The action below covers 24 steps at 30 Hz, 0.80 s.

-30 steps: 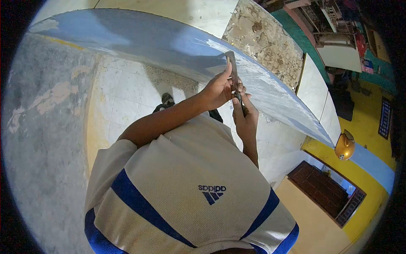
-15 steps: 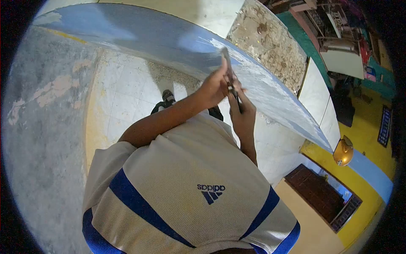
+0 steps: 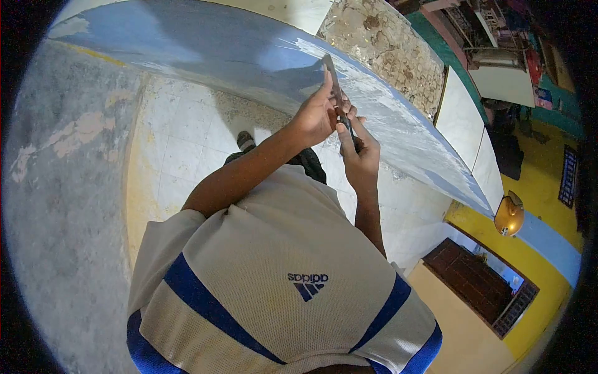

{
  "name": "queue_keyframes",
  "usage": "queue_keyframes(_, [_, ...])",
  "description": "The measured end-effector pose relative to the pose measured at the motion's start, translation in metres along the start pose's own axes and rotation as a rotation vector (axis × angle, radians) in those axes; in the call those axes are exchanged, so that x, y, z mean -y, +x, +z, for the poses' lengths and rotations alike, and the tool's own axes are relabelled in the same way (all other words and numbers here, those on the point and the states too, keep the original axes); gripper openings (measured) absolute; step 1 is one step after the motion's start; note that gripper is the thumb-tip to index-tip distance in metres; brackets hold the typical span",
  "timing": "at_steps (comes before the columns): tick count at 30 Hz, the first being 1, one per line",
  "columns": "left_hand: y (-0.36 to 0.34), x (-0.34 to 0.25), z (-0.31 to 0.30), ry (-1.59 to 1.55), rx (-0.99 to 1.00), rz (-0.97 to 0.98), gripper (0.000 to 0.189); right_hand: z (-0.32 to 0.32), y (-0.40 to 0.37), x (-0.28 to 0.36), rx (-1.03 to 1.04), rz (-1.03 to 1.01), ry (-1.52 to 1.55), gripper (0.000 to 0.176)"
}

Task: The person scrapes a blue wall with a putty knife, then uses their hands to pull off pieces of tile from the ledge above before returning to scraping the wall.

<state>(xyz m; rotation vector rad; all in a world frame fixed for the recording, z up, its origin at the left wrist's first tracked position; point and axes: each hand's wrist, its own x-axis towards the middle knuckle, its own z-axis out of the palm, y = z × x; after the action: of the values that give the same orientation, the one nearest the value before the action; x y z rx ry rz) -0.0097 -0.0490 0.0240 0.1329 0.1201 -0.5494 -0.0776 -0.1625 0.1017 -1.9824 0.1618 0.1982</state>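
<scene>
A knife [image 3: 334, 80] with a long, narrow grey blade and a dark handle points up and away from me, in front of the blue wall [image 3: 237, 47]. My right hand [image 3: 361, 161] is closed around its handle, with the thumb laid along it. Against the blade is my left hand [image 3: 316, 117], its thumb stretched up along one side and its fingers curled behind. The fingertips of both hands come close together where blade and handle meet. White scraped patches [image 3: 386, 112] streak the wall behind and to the right of the knife.
A ledge [image 3: 380, 47] strewn with crumbly debris tops the wall, with pale tiles [image 3: 461, 118] beside it. A gold helmet [image 3: 509, 215] sits at the wall's right end. White floor tiles [image 3: 187, 131] lie below; a grey wall [image 3: 68, 187] stands at left.
The blade has risen slightly and shows sharper than before. Both hands keep their hold on the knife, and the whole view has shifted a little.
</scene>
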Motion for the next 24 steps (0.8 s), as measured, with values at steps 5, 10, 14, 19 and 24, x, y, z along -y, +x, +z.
queue_keyframes(5, [0.0, 0.003, -0.001, 0.022, 0.04, -0.011, 0.06, 0.0, -0.001, -0.009, -0.001, -0.013, 0.012, 0.037])
queue_keyframes(10, [0.001, 0.0, -0.013, 0.046, 0.043, -0.031, 0.058, 0.004, 0.002, -0.003, 0.013, 0.054, -0.041, 0.035])
queue_keyframes(14, [0.007, -0.014, -0.02, 0.272, -0.11, 0.298, 0.054, 0.028, 0.043, -0.009, 0.108, -0.172, -0.051, 0.035])
queue_keyframes(19, [-0.027, -0.077, -0.022, 0.079, -0.173, 0.222, 0.048, 0.065, 0.053, -0.004, 0.191, -0.239, 0.012, 0.035])
queue_keyframes(24, [-0.015, -0.038, -0.011, 0.145, -0.033, 0.097, 0.059, 0.031, 0.02, -0.009, 0.083, -0.142, -0.017, 0.033])
